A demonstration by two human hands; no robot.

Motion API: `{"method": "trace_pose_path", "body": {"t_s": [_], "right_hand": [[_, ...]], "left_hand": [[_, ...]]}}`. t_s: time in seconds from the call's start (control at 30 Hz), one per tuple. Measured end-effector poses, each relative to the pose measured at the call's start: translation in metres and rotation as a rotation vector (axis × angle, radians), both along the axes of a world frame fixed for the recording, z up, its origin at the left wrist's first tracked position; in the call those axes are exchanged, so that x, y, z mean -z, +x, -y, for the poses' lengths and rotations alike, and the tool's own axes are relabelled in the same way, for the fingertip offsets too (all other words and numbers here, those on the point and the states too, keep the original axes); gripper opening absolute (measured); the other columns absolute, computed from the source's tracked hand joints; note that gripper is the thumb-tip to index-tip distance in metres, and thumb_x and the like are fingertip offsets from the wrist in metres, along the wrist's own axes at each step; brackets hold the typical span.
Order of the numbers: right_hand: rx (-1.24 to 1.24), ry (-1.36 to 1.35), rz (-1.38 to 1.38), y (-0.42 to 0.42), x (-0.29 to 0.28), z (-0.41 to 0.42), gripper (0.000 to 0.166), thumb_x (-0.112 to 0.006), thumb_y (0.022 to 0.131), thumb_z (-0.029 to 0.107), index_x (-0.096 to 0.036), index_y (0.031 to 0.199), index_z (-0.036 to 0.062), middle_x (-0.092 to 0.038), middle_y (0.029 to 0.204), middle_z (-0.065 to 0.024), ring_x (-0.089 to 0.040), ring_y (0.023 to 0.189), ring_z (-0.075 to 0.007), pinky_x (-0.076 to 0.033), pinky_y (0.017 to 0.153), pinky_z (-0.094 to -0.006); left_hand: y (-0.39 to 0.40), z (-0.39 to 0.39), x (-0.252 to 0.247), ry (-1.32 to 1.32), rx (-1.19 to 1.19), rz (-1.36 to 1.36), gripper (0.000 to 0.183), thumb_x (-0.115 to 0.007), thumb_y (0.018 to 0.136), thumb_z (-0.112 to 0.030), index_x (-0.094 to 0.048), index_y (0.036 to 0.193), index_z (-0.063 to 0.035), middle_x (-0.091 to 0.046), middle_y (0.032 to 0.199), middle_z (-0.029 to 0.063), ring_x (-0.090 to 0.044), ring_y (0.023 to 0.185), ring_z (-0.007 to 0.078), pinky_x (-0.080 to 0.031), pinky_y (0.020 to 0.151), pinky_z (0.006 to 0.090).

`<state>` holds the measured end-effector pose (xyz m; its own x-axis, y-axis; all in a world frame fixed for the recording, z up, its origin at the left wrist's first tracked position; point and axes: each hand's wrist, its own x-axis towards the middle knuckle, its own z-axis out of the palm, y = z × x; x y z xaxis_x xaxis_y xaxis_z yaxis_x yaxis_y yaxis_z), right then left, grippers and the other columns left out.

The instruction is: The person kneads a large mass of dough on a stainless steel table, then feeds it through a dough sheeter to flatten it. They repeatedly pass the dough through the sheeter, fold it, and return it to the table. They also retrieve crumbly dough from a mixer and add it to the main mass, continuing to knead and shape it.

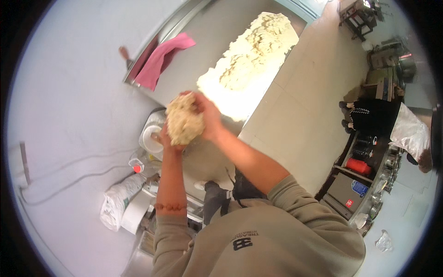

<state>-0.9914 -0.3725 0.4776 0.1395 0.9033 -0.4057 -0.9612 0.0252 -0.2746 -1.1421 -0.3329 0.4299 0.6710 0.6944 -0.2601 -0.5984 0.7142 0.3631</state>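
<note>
A rough lump of pale dough (186,119) is held up between both hands, above the near end of a steel worktable (207,31). My left hand (166,139) supports it from the left and below, its fingers mostly hidden. My right hand (209,117) presses against the right side, with fingers curled over the upper part. Beyond the hands, a long, lumpy spread of dough (258,52) lies along the table's right side, its near part washed out by bright light. A pink cloth (161,65) hangs over the table's raised back edge.
Left of my forearm stand a white plastic tub (152,138), a clear bottle with a red cap (137,167) and a white sack (119,199). Tiled floor (294,90) runs along the right. A person in black clothing (373,112) is at the far-right counter, near several metal containers.
</note>
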Motion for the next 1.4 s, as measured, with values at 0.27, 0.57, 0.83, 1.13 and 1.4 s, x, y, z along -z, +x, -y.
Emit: {"method": "trace_pose_path", "body": {"t_s": [0.27, 0.57, 0.83, 1.13, 1.4], "right_hand": [[0.505, -0.213, 0.300, 0.240, 0.046, -0.031, 0.041, -0.044, 0.108, 0.028, -0.064, 0.128, -0.0015, -0.069, 0.117, -0.0124, -0.066, 0.110, -0.0244, -0.052, 0.099, -0.0376], [0.799, -0.418, 0.609, 0.293, 0.100, -0.029, 0.035, -0.045, 0.107, 0.020, -0.068, 0.112, -0.0069, -0.069, 0.109, -0.0120, -0.065, 0.104, -0.0210, -0.050, 0.099, -0.0342], [0.688, -0.734, 1.364, 0.281, 0.134, -0.032, 0.037, -0.041, 0.110, 0.016, -0.055, 0.137, -0.0042, -0.047, 0.149, -0.0201, -0.048, 0.137, -0.0328, -0.039, 0.115, -0.0413], [0.693, -0.773, 1.475, 0.274, 0.151, -0.032, 0.039, -0.038, 0.112, 0.019, -0.049, 0.141, -0.0048, -0.050, 0.146, -0.0241, -0.047, 0.136, -0.0415, -0.037, 0.116, -0.0469], [0.631, -0.579, 1.281, 0.291, 0.146, -0.015, 0.040, -0.040, 0.111, 0.022, -0.053, 0.137, -0.0046, -0.053, 0.144, -0.0236, -0.055, 0.127, -0.0360, -0.043, 0.109, -0.0421]], "left_hand": [[0.276, -0.094, -0.009, 0.205, 0.433, -0.102, 0.060, -0.064, 0.092, -0.013, -0.045, 0.148, -0.0080, -0.057, 0.143, 0.0139, -0.061, 0.129, 0.0297, -0.054, 0.106, 0.0435], [0.393, -0.127, -0.015, 0.818, 0.749, -0.855, 0.058, -0.077, 0.081, -0.008, -0.058, 0.136, -0.0048, -0.066, 0.119, 0.0091, -0.068, 0.104, 0.0197, -0.057, 0.088, 0.0343], [0.413, -0.109, 0.011, 1.471, 0.645, -1.376, 0.065, -0.079, 0.074, -0.031, -0.061, 0.133, -0.0094, -0.065, 0.124, 0.0173, -0.072, 0.100, 0.0317, -0.058, 0.086, 0.0408], [0.434, -0.073, 0.003, 1.517, 0.658, -1.736, 0.061, -0.069, 0.082, -0.040, -0.055, 0.137, -0.0177, -0.059, 0.126, 0.0138, -0.069, 0.107, 0.0361, -0.057, 0.087, 0.0473], [0.427, -0.083, -0.020, 1.412, 0.885, -1.694, 0.081, -0.067, 0.087, -0.048, -0.038, 0.158, -0.0208, -0.051, 0.146, 0.0191, -0.062, 0.125, 0.0387, -0.053, 0.101, 0.0476]]}}
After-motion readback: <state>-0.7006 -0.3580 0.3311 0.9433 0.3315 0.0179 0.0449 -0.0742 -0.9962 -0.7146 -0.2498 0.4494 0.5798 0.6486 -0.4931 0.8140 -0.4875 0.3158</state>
